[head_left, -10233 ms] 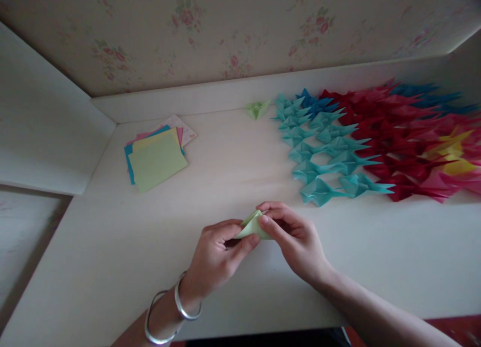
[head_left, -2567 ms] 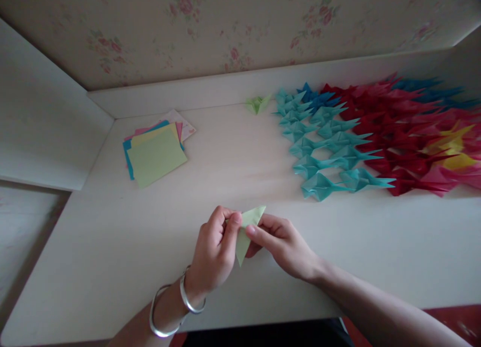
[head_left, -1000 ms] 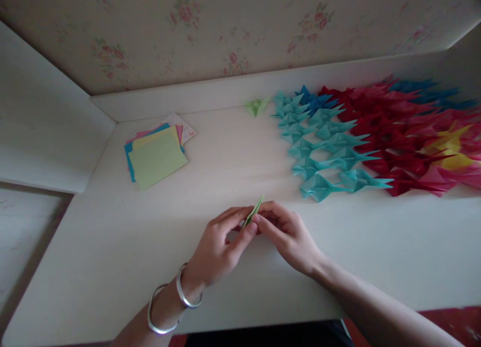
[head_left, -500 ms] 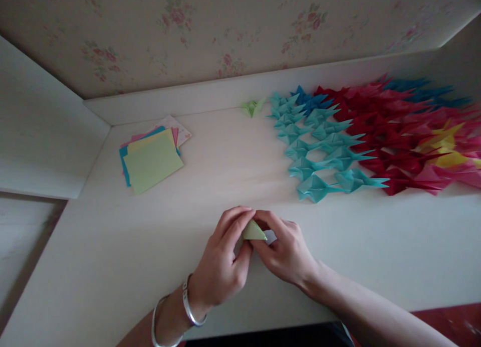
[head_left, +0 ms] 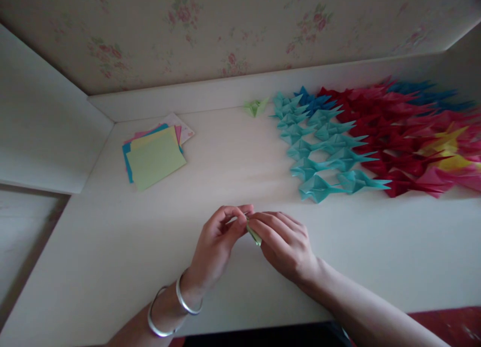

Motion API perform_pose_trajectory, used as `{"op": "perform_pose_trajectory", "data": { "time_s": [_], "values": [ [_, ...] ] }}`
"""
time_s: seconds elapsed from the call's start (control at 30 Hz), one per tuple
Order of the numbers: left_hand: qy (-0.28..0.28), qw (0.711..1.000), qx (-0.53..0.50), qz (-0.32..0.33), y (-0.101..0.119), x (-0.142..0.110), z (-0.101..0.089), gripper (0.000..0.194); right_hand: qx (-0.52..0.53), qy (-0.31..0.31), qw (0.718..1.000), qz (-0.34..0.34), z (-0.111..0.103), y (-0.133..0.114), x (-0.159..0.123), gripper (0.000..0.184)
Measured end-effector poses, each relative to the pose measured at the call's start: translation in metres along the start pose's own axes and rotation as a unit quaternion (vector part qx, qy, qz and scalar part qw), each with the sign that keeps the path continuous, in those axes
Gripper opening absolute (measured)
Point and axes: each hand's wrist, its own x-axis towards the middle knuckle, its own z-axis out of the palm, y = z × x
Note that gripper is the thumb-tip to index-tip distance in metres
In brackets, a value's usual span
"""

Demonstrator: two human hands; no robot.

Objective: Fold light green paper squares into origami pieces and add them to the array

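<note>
A small piece of folded light green paper (head_left: 254, 234) is held between my two hands above the near part of the white table. My left hand (head_left: 218, 239) pinches its upper left end between thumb and fingers, and two silver bangles circle that wrist. My right hand (head_left: 283, 241) closes over the paper from the right, its fingers hiding much of it. Farther back, near the wall, one finished light green paper crane (head_left: 256, 108) stands by itself.
Rows of turquoise paper cranes (head_left: 318, 187) stand right of centre. Red cranes (head_left: 402, 181), with pink, yellow and blue ones, crowd the far right. A stack of coloured paper sheets (head_left: 157, 159), light green on top, lies at the left on the white table (head_left: 124, 256).
My left hand has turned and shifted slightly left, its thumb now on the paper's upper end. My right fingers have come over the paper, which shows less and points downward.
</note>
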Motion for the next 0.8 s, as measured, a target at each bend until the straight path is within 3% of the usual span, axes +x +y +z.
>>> {"op": "perform_pose_trajectory", "data": {
  "time_s": [0.17, 0.33, 0.43, 0.53, 0.67, 0.8],
  "values": [
    [0.001, 0.996, -0.071, -0.062, -0.001, 0.001, -0.001, 0.036, 0.001, 0.015, 1.000, -0.003, 0.003, 0.003, -0.003, 0.032],
    [-0.036, 0.991, -0.095, -0.085, 0.000, 0.001, 0.000, 0.029, 0.007, 0.031, 0.999, -0.008, 0.004, 0.004, -0.004, 0.033],
    [-0.029, 0.986, -0.124, -0.108, 0.001, 0.002, 0.000, 0.027, 0.020, 0.032, 0.999, -0.001, 0.005, 0.004, -0.004, 0.035],
    [-0.007, 0.986, -0.123, -0.112, 0.001, 0.005, -0.001, 0.025, 0.074, 0.038, 0.995, 0.048, 0.005, 0.001, -0.001, 0.040],
    [0.015, 0.989, -0.104, -0.104, 0.003, 0.008, -0.006, 0.024, 0.236, 0.012, 0.966, 0.105, -0.004, -0.003, 0.006, 0.045],
    [0.013, 0.994, -0.058, -0.097, 0.008, 0.009, -0.014, 0.021, 0.332, -0.034, 0.925, 0.179, -0.015, -0.004, 0.013, 0.035]
  ]
}}
